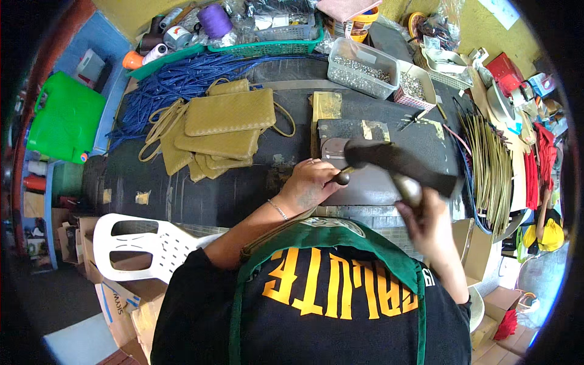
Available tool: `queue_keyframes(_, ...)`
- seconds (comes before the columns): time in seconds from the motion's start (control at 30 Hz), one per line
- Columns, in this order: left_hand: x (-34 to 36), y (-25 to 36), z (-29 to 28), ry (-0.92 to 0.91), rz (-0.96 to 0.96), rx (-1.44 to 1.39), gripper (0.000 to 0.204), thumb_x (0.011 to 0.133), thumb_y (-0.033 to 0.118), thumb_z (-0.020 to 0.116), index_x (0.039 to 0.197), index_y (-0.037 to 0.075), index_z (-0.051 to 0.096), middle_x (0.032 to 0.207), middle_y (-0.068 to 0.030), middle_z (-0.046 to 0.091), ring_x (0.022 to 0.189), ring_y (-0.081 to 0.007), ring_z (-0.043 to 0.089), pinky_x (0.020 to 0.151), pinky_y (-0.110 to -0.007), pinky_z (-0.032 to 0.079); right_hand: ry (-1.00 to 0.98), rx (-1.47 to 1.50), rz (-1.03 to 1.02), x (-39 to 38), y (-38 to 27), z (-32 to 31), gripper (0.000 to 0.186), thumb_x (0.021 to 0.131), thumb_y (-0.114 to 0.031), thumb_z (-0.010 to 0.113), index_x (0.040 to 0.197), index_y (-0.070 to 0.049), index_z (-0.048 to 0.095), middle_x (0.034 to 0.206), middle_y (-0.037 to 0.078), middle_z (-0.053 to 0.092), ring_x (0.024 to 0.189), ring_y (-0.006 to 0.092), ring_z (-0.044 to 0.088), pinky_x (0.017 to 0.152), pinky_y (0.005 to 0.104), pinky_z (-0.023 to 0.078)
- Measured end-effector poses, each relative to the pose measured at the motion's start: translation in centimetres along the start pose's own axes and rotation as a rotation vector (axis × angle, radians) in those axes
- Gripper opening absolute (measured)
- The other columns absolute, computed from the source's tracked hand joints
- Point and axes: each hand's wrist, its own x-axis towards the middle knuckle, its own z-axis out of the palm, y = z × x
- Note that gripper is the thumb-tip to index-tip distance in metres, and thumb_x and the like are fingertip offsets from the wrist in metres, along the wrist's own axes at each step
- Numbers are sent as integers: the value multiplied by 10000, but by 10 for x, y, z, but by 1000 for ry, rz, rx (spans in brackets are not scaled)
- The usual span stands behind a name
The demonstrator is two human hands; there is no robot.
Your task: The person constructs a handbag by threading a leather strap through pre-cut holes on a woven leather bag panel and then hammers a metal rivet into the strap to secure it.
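Note:
My right hand [431, 224] is closed round the handle of a hammer [409, 163], raised over the work spot and partly smeared by motion. Its dark head points toward my left hand [308, 186]. That hand is wrapped round a small metal punch-like tool [342, 177] with a rounded end; its tip is hidden. Beneath both hands lies a grey-brown flat piece [365, 190] on a dark slab [420, 146]. Left of it, several olive-tan woven-pattern pouches [231, 114] with thin straps are stacked loosely.
A bundle of blue cords [164, 88] lies behind the pouches. Clear bin [364, 85] and small basket [415, 86] hold small silvery bits. Olive strips [486, 164] hang at the right edge. A green basket [267, 48] with thread spools stands at the back; a white chair [164, 246] is left.

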Motion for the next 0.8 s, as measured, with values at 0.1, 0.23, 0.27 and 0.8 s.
queue_keyframes(0.1, 4, 2, 1, 57, 14, -57, 127, 703, 190, 591, 780, 93, 563, 686, -83, 547, 688, -273, 545, 629, -369, 426, -76, -6, -17, -3, -11, 12, 310, 747, -164, 589, 951, 8, 431, 666, 171, 525, 595, 350, 540, 529, 403, 429)
queue_keyframes(0.23, -1, -6, 4, -14, 14, -47, 201, 711, 157, 609, 878, 63, 550, 769, -100, 578, 714, -304, 547, 649, -357, 430, -53, 10, -23, 1, -15, 22, 300, 768, -169, 559, 967, -2, 409, 721, 197, 534, 656, 358, 551, 544, 408, 439)
queue_keyframes(0.27, 0, -5, 3, -11, 17, -45, 201, 711, 157, 609, 878, 63, 550, 769, -100, 578, 714, -304, 547, 649, -357, 430, -96, 28, 17, 2, -15, 21, 303, 771, -174, 556, 968, -4, 400, 720, 201, 535, 657, 363, 551, 550, 414, 440)
queue_keyframes(0.8, 5, 7, 2, 48, 23, -73, 174, 738, 169, 593, 895, 104, 554, 777, -89, 572, 707, -284, 547, 628, -356, 432, -32, 11, 36, -7, -10, 19, 274, 768, -162, 563, 914, 3, 402, 670, 197, 520, 614, 371, 537, 527, 420, 425)
